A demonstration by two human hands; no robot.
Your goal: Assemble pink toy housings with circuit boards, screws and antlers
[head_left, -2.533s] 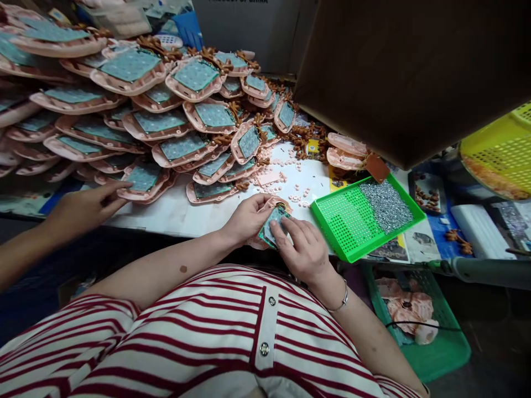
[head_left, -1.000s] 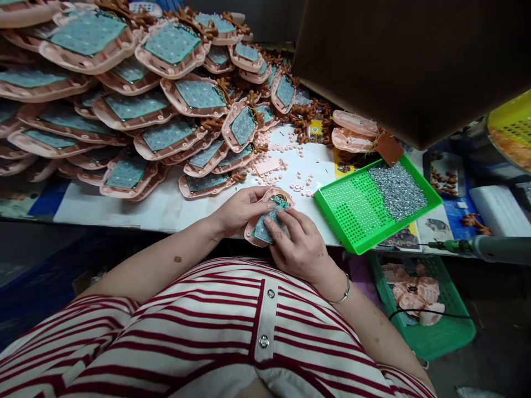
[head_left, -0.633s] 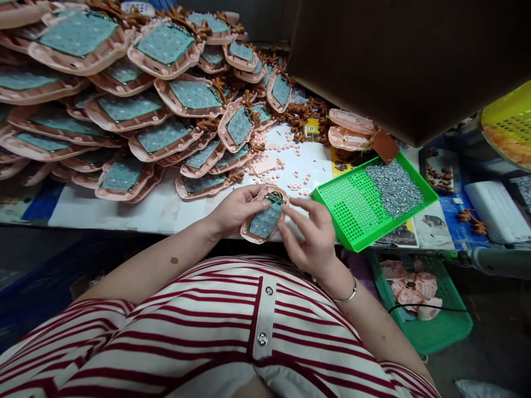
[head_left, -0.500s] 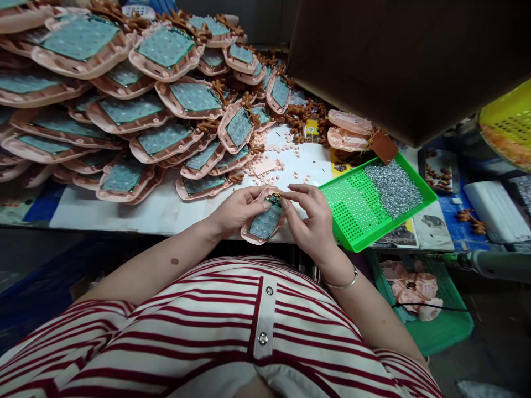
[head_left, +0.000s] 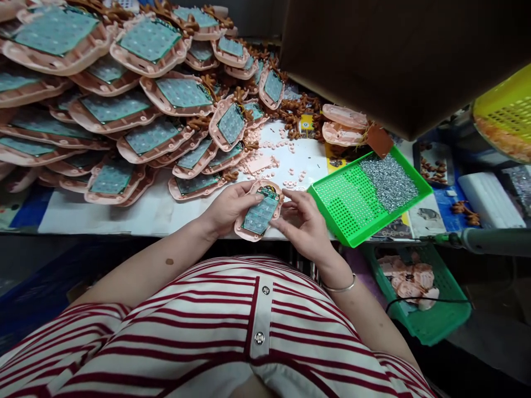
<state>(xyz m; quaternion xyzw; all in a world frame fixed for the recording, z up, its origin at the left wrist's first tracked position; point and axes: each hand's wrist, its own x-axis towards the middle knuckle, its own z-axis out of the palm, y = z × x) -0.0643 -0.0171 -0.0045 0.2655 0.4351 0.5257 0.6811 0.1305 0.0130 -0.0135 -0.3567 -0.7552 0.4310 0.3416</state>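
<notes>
Between my hands, at the table's front edge, is a pink plastic housing half (head_left: 248,232) with a circuit board (head_left: 261,213) in it. Yellow wires show near the board's top end. My left hand (head_left: 227,207) grips the housing from the left, its thumb lying over the board's upper left. On the other side, my right hand (head_left: 305,224) has its thumb and index finger at the housing's right edge; its other fingers are bent and partly hidden behind.
Similar housings with boards (head_left: 151,38) are piled high at the left. A green perforated tray (head_left: 352,240) with screws (head_left: 388,179) stands at the right, below a dark overhanging box (head_left: 365,61). Small pink parts (head_left: 294,179) lie on the white tabletop. A green basket (head_left: 448,320) holds pink pieces lower right.
The housing has turned flatter toward me, showing more of its board. My right fingers have come down from the wire end to its right edge. The whole view has shifted slightly.
</notes>
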